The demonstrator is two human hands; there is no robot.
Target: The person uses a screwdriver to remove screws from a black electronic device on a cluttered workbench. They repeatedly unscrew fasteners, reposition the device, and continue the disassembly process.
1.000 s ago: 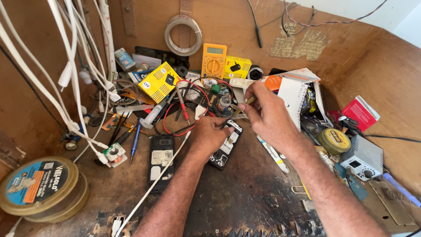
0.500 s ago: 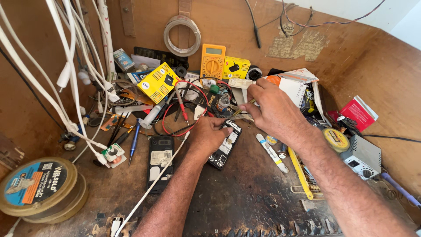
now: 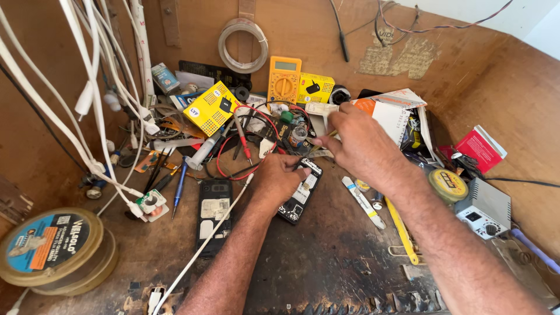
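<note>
A person's left hand [image 3: 279,178] pressed down on a small black opened mobile phone [image 3: 299,191] with its back cover off, fingers curled over its upper end, pinning it to the scorched wooden desk [image 3: 326,268]. The right hand [image 3: 357,140] hovered just above and beyond it, fingertips pinched around a slim pale tool [image 3: 319,109] – what kind could not be told. A second dark phone body [image 3: 213,214] lay just left of the left hand, and a white marker-like pen [image 3: 363,202] lay under the right forearm. Past both hands sat an orange multimeter [image 3: 284,80] with red and black test leads [image 3: 245,137] trailing toward the work, and a yellow perforated box [image 3: 212,109] beside it. By the look of it, the step in hand was steadying the opened phone while a tool was readied – bringing the tip onto the exposed board would call for a firm hold and fine aim.
</note>
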